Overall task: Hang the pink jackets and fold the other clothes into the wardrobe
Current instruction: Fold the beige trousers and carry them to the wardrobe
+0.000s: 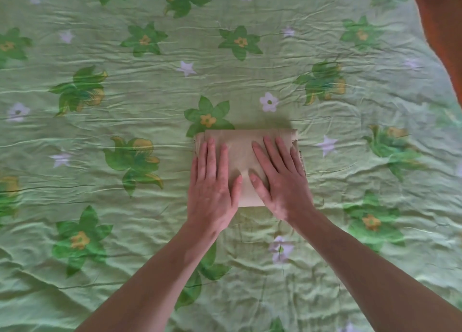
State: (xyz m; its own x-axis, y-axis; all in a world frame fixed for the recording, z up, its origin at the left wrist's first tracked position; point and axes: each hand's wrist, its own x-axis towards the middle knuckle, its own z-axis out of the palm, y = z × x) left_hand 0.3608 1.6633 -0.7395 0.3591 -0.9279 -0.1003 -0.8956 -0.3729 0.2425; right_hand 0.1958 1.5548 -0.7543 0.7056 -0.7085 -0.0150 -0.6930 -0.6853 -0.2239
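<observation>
A small beige garment (246, 156), folded into a compact rectangle, lies on the bed sheet (125, 136) a little right of the middle of the view, just below one green printed flower with a yellow centre. The sheet is light green, wrinkled, and printed with green leaves, yellow blossoms and small white stars and flowers. Both hands lie flat on top of the folded garment, palms down. The left hand (212, 181) covers the left part of it, with straight fingers that point away from the person and reach almost to the far edge; its thumb points to the right over the cloth. The right hand (280, 179) covers the right part, its fingers a little spread and turned slightly to the left, its thumb pointing toward the left thumb. The two thumbs are near each other but do not touch, and a strip of beige cloth shows between the hands. Neither grip pinches anything: the fingers of both are extended and press on the cloth from above. At the right edge of the garment several folded layers are visible, stacked one on the other. Both forearms are bare and enter from the lower edge of the view. In the upper right corner there is a blurred orange-brown shape (440, 31); I cannot tell what it is.
</observation>
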